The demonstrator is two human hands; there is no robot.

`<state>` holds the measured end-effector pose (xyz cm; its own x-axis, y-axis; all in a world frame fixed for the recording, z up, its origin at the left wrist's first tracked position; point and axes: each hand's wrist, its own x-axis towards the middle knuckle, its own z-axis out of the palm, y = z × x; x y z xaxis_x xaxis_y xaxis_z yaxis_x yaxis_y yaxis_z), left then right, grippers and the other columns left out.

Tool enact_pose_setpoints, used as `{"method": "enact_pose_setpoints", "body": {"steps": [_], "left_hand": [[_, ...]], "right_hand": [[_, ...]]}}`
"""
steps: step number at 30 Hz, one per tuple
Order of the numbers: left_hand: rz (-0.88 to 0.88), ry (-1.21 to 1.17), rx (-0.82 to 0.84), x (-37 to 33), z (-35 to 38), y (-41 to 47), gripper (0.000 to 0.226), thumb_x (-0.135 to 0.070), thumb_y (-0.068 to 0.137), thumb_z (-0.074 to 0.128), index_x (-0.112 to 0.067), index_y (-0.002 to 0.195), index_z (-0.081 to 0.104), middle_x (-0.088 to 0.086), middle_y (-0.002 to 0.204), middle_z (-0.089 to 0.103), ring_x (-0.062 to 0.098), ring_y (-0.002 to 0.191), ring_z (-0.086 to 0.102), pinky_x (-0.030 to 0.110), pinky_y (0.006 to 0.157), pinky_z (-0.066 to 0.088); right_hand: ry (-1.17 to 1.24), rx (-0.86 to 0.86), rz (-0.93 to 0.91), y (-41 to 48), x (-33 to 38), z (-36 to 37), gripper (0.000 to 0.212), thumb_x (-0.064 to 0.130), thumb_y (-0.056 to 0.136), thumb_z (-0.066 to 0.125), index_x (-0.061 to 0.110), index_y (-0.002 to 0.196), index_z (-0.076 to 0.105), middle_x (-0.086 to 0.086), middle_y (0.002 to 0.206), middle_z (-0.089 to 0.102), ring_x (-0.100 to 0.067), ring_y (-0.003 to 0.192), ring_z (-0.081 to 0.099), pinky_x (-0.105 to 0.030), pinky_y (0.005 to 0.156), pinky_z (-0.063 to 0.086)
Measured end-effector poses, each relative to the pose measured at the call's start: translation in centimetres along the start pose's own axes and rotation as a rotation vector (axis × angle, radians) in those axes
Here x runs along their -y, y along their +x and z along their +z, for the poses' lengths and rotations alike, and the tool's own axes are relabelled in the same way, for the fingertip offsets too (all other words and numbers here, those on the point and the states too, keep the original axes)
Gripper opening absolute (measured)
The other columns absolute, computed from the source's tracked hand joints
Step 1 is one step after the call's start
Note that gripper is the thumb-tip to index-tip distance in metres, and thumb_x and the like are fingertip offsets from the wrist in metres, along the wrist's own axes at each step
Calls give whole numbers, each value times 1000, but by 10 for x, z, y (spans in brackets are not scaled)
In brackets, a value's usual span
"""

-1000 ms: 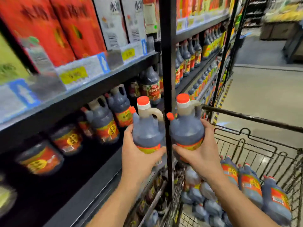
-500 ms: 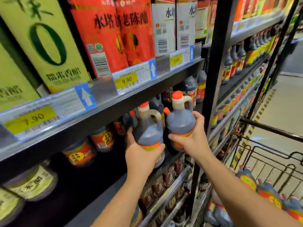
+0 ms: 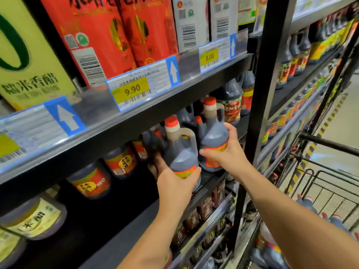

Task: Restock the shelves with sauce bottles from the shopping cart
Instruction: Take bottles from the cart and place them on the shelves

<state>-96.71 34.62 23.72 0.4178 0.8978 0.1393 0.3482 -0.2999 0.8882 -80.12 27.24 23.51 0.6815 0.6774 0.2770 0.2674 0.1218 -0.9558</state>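
My left hand (image 3: 174,183) grips the lower body of a dark sauce bottle (image 3: 179,150) with a red cap, a handle and an orange label. My right hand (image 3: 227,152) grips a second, matching sauce bottle (image 3: 212,136) just to the right of the first. Both bottles stand upright at the front edge of the middle shelf (image 3: 124,237), under the shelf above it. The shopping cart (image 3: 330,191) stands at the lower right, with more red-capped bottles (image 3: 308,202) lying in it.
Similar dark bottles (image 3: 120,162) line the back of the middle shelf. Red and white cartons (image 3: 108,35) stand on the upper shelf behind price tags (image 3: 134,90). A black upright post (image 3: 262,94) divides the shelf bays. Small jars (image 3: 204,208) fill the shelf below.
Both hands have carried their bottles from above the cart leftwards and forwards, past the post, to the middle shelf's edge. The view has turned left towards the shelves.
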Motion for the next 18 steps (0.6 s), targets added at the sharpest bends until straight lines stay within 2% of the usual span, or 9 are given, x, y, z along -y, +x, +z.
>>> {"method": "enact_pose_setpoints", "body": {"steps": [2, 4, 7, 9, 12, 13, 15, 18], "left_hand": [[7, 5, -17, -3, 2, -1, 121, -38, 66, 88, -14, 154, 8, 20, 139, 52, 32, 128, 51, 48, 99, 48], [12, 33, -24, -4, 3, -2, 121, -40, 65, 88, -15, 153, 8, 19, 141, 49, 34, 131, 48, 48, 101, 47], [56, 76, -66, -7, 3, -4, 123, -42, 64, 89, -11, 153, 10, 2, 134, 53, 28, 128, 51, 38, 94, 50], [50, 88, -65, -8, 6, -3, 122, -44, 65, 88, -14, 153, 10, 8, 136, 53, 27, 123, 55, 42, 92, 52], [11, 109, -46, -10, 10, -1, 118, -49, 66, 86, -18, 151, 11, 10, 115, 66, 29, 106, 65, 46, 82, 56], [9, 117, -47, -12, 11, -2, 117, -50, 66, 86, -23, 150, 9, 11, 114, 67, 30, 105, 66, 47, 80, 56], [28, 144, -70, -15, 12, -3, 121, -51, 65, 86, -34, 149, 0, 14, 121, 64, 30, 107, 64, 45, 81, 56], [46, 185, -88, -17, 12, -5, 126, -54, 62, 87, -34, 149, -2, 13, 130, 60, 31, 112, 62, 38, 78, 54]], "right_hand": [[1, 36, 12, 3, -1, 0, 88, 28, 72, 86, 42, 133, 25, 9, 130, 49, -6, 112, 58, -35, 93, 54], [9, 58, 31, 7, -3, 1, 92, 33, 71, 85, 42, 138, 21, 7, 133, 49, -9, 115, 58, -38, 95, 53], [-20, 67, 38, 10, -5, 1, 96, 35, 73, 84, 45, 139, 15, 9, 135, 48, -8, 118, 55, -37, 97, 51], [-39, 76, 45, 10, -6, 1, 96, 35, 75, 84, 46, 138, 13, 10, 135, 47, -6, 118, 55, -32, 95, 50], [-31, 79, 72, 11, -6, 0, 88, 26, 78, 81, 44, 135, 16, 16, 128, 50, 8, 107, 57, -16, 83, 50], [-25, 74, 80, 12, -6, 0, 85, 21, 80, 78, 41, 136, 17, 16, 126, 51, 12, 103, 57, -10, 78, 49], [-23, 69, 96, 12, -3, -1, 79, 15, 83, 73, 37, 137, 20, 15, 123, 51, 11, 100, 56, -5, 70, 47], [-20, 78, 110, 8, 2, -2, 76, 12, 85, 70, 35, 138, 21, 8, 128, 51, 15, 98, 56, -3, 68, 45]]}}
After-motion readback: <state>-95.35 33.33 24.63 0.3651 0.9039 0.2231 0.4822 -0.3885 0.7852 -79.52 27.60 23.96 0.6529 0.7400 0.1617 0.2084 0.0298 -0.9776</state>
